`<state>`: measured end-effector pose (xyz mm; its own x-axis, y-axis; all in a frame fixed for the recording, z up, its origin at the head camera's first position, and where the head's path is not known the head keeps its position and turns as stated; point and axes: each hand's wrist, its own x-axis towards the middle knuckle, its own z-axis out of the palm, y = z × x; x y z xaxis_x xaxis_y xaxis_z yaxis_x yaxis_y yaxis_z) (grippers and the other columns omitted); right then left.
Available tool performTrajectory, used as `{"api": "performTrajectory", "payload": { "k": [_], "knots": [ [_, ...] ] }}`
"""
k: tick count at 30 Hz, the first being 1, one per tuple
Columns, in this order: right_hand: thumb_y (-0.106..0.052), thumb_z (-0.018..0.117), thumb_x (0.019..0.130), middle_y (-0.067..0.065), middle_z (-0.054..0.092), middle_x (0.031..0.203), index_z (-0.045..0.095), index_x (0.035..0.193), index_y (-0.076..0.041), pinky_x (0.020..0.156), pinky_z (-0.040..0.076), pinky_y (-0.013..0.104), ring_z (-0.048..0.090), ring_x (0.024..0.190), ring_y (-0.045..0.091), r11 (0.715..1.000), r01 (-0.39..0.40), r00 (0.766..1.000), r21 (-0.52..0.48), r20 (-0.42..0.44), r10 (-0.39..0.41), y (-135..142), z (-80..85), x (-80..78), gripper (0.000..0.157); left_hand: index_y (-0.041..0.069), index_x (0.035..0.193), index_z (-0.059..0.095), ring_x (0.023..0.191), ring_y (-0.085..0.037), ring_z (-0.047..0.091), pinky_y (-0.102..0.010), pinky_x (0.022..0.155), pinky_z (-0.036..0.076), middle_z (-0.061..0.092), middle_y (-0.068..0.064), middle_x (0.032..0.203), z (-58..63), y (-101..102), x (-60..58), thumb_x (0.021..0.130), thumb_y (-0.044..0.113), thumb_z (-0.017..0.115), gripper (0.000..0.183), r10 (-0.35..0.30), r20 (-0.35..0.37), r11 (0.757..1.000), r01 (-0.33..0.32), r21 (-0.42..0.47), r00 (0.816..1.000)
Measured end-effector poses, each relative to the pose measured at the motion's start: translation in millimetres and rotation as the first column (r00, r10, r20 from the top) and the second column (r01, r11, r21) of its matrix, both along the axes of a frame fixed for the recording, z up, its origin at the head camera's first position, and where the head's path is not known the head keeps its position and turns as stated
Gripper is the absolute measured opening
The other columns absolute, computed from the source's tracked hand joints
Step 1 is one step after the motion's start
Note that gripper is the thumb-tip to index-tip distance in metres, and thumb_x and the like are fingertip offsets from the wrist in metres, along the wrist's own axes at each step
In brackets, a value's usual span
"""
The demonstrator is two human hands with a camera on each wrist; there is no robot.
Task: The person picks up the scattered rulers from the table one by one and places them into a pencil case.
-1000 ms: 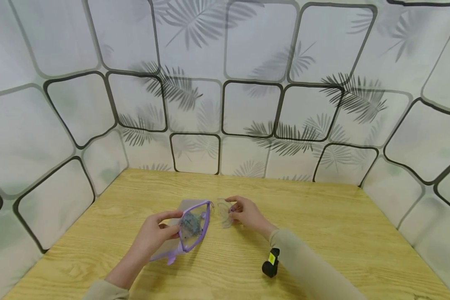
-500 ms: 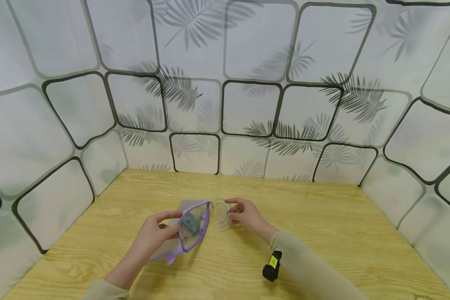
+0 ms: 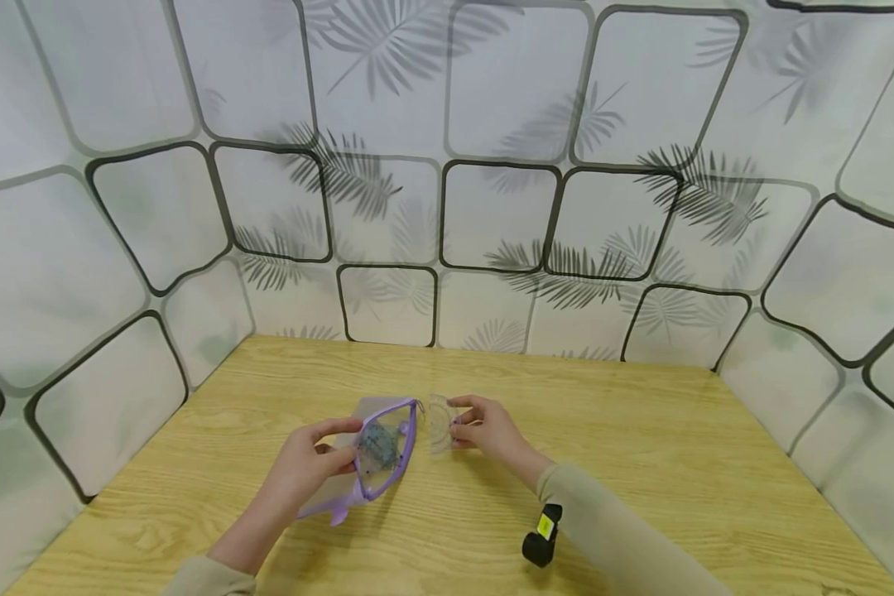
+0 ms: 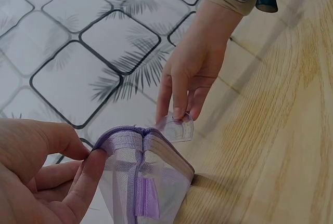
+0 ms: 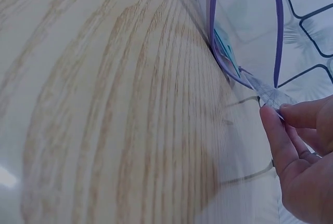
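A translucent mesh pouch with a purple zip edge (image 3: 411, 443) lies on the table, its mouth spread wide toward the right. My left hand (image 3: 314, 457) pinches the near rim of that mouth between thumb and fingers, as the left wrist view also shows. Inside the pouch is a bluish-green item (image 3: 378, 447), its kind unclear through the mesh. A clear plastic protractor (image 3: 439, 424) is pinched by its edge in my right hand (image 3: 487, 426), just to the right of the opening. In the right wrist view, the protractor (image 5: 270, 96) is seen nearly edge-on beside the purple rim.
The wood-grain table (image 3: 611, 430) stretches to both sides and behind the hands. A pale curtain with a leaf and grid pattern (image 3: 492, 215) encloses the back and sides. A black wrist camera (image 3: 541, 538) sits on the right sleeve.
My right hand has shifted very slightly to the left and down with the protractor, closer to the pouch mouth. The left hand and pouch stay in place.
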<state>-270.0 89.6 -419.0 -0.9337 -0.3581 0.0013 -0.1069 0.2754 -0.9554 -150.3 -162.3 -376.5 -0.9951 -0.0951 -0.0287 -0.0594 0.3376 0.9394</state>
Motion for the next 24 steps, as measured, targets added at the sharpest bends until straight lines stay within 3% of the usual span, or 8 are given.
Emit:
{"api": "performTrajectory", "payload": {
  "k": [8, 17, 24],
  "knots": [
    [0.007, 0.063, 0.090, 0.014, 0.063, 0.094, 0.058, 0.132, 0.005, 0.072, 0.066, 0.029, 0.066, 0.073, 0.012, 1.000, -0.018, 1.000, -0.022, 0.025, 0.018, 0.0, 1.8, 4.1, 0.042, 0.003, 0.132, 0.062, 0.082, -0.023, 0.074, -0.042, 0.088, 0.063, 0.063, -0.025, 0.126, -0.4, -0.1, -0.9, 0.091, 0.008, 0.064, 0.041, -0.006, 0.002, 1.000, 0.006, -0.003, 1.000],
    [0.006, 0.062, 0.091, 0.014, 0.062, 0.095, 0.058, 0.131, 0.007, 0.078, 0.067, 0.036, 0.066, 0.073, 0.012, 0.998, -0.046, 0.998, -0.043, 0.051, 0.048, -0.3, 4.2, 7.5, 0.041, 0.003, 0.131, 0.063, 0.083, -0.023, 0.074, -0.040, 0.089, 0.063, 0.057, -0.027, 0.135, 1.0, 0.5, 0.0, 0.092, 0.009, 0.064, 0.039, -0.018, -0.015, 1.000, 0.018, -0.005, 1.000],
    [0.005, 0.062, 0.091, 0.012, 0.063, 0.094, 0.059, 0.129, 0.007, 0.077, 0.067, 0.034, 0.066, 0.072, 0.010, 0.997, -0.056, 0.996, -0.057, 0.072, 0.060, -2.6, 6.3, 8.7, 0.039, 0.002, 0.130, 0.064, 0.084, -0.024, 0.074, -0.040, 0.088, 0.064, 0.055, -0.027, 0.138, 1.3, 1.1, -0.5, 0.092, 0.009, 0.064, 0.038, -0.018, -0.013, 1.000, 0.018, -0.012, 1.000]
  ]
}}
